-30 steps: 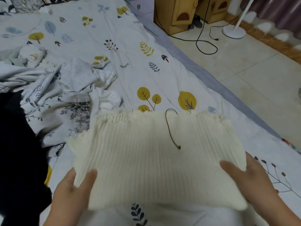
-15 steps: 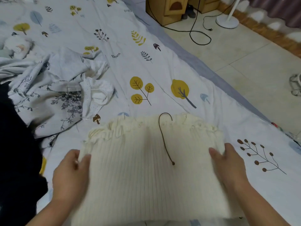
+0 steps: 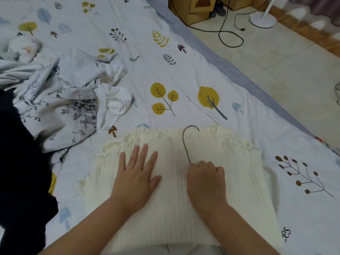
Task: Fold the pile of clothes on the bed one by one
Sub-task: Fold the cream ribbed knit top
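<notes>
A cream ribbed knit garment (image 3: 244,181) lies flat on the bed in front of me, its ruffled edge pointing away. A thin brown cord (image 3: 185,142) curls across its upper middle. My left hand (image 3: 137,176) lies flat on the knit, fingers spread and straight. My right hand (image 3: 206,178) rests on the knit with its fingers curled at the lower end of the cord; whether it pinches the cord I cannot tell. A crumpled pile of pale printed clothes (image 3: 60,100) sits at the left.
The bed sheet (image 3: 184,74) carries leaf and tree prints. A dark garment (image 3: 20,172) lies at the left edge. Beyond the bed's right edge is tiled floor (image 3: 294,74) with a black cable (image 3: 230,35), wooden cabinets (image 3: 191,8) and a fan base (image 3: 262,19).
Both hands left the garment's side edges and moved inward onto its middle. The left hand now lies flat; the right hand's fingers curled by the cord. The garment sits lower on the bed.
</notes>
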`<state>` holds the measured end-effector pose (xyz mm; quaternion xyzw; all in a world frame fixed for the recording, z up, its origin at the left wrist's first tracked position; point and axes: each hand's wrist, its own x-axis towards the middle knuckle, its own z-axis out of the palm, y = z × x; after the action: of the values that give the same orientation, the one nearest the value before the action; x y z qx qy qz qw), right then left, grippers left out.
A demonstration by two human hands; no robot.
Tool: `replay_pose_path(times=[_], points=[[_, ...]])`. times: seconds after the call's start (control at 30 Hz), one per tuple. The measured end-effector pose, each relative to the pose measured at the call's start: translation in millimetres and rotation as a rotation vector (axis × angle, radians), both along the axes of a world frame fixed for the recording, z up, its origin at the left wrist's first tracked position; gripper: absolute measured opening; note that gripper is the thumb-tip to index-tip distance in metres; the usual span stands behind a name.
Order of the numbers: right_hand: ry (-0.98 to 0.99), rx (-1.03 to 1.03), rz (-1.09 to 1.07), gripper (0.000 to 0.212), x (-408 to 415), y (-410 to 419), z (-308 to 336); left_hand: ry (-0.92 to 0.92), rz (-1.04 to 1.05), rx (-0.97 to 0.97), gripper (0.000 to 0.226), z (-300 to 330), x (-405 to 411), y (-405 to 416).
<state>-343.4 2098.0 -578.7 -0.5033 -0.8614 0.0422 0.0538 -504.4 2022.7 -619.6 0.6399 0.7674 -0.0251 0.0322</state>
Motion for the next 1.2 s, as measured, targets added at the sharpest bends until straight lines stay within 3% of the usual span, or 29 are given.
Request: replay_pose_path(times=[0.13, 0.27, 0.5, 0.57, 0.67, 0.77, 0.97, 1.07, 1.2], points=[[0.036, -0.142, -0.014, 0.027, 14, -7, 4, 0.017, 0.026, -0.067, 0.066, -11, -3, 3], [0.011, -0.361, -0.054, 0.022, 28, -8, 0, 0.016, 0.028, -0.055, 0.066, -10, 0, 2], [-0.114, -0.463, 0.042, 0.01, 30, -6, 27, 0.012, 0.03, -0.031, 0.065, -8, -7, 8], [-0.162, -0.368, 0.04, 0.004, 32, -14, 27, 0.002, 0.044, 0.014, 0.063, -3, -4, 12], [0.125, -0.086, -0.096, 0.02, 33, -17, 15, -0.11, 0.024, 0.168, 0.052, 12, 17, 26], [0.078, -0.097, -0.111, 0.048, 25, -10, -3, -0.18, -0.128, 0.195, 0.053, 16, 41, 45], [-0.1, -0.222, -0.086, 0.056, 29, -8, -48, -0.056, -0.226, -0.037, 0.051, -17, 52, 55], [-0.042, -0.209, -0.069, 0.06, 31, -6, -45, -0.035, -0.227, -0.047, 0.051, -16, 52, 57], [0.205, -0.017, -0.148, 0.043, 57, -2, -22, -0.084, -0.167, 0.015, 0.052, -1, 56, 52]])
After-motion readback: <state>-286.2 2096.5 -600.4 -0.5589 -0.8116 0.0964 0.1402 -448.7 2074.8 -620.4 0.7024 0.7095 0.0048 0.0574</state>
